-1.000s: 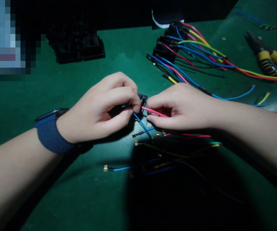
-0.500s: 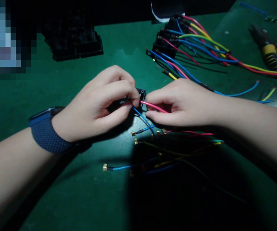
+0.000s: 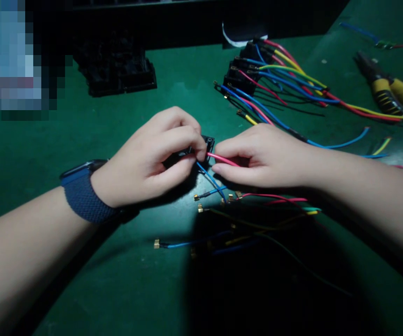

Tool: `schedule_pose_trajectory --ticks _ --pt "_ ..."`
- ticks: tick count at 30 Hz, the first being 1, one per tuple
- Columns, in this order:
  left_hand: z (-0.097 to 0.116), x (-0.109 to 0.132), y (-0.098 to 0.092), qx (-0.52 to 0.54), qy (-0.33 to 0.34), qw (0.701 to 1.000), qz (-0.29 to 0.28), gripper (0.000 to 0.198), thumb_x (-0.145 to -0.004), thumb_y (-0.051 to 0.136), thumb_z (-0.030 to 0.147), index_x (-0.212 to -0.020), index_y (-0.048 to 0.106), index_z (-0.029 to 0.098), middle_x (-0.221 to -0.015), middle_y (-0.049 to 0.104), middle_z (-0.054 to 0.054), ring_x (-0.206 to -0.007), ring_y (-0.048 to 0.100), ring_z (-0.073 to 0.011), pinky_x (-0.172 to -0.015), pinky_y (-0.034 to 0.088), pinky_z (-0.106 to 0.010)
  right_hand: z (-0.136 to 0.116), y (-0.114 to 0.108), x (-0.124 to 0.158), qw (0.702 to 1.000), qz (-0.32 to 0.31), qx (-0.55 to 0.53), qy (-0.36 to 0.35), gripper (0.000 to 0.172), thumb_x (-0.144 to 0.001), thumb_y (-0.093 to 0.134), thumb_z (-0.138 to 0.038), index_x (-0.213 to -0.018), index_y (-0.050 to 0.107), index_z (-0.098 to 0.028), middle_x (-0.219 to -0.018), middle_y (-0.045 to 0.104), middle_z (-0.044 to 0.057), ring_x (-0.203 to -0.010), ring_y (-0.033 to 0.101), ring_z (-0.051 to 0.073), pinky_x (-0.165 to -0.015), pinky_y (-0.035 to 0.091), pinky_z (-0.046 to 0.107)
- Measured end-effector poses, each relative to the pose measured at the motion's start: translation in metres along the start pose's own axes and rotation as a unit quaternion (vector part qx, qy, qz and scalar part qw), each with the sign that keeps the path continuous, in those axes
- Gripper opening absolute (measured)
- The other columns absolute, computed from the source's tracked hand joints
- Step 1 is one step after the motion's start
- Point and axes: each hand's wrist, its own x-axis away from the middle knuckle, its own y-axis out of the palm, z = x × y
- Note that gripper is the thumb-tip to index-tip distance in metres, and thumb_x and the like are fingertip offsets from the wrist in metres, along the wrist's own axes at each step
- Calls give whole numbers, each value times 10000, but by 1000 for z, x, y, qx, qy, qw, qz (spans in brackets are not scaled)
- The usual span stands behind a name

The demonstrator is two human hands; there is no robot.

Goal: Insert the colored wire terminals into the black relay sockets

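My left hand (image 3: 168,154) is closed around a small black plastic housing (image 3: 209,141), most of it hidden under the fingers. From between its fingertips run a red wire (image 3: 221,159) and a thin blue wire (image 3: 208,175). Just to the right, my right hand (image 3: 257,154) is closed, with the red wire passing between thumb and fingers. Where the red wire's end meets the housing is covered by my left fingers. Below the hands lie loose wires with brass terminals, among them a blue wire (image 3: 180,244) and a thin red wire (image 3: 271,196).
Black plastic housings (image 3: 121,77) are gathered at the back left. Another black block (image 3: 238,77) at the back right has blue, red and yellow wires over it. Yellow-handled pliers (image 3: 388,95) rest at the right on the green work surface (image 3: 117,280). Shadow darkens the lower middle.
The whole view has shifted slightly, so the scene's far part sits a little lower. Both hands keep nearly the same hold on the housing and the red wire.
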Motion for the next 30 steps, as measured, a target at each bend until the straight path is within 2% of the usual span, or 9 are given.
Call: schedule_pose_trajectory --ticks 30 --pt "1 1 0 13 -17 1000 2 128 -818 480 132 -850 578 208 -893 548 -55 -868 545 -198 -785 452 -323 0 1 0 1000 1 -7 6 312 -857 470 -344 -597 473 -172 -527 389 -46 -498 312 74 -521 186 246"
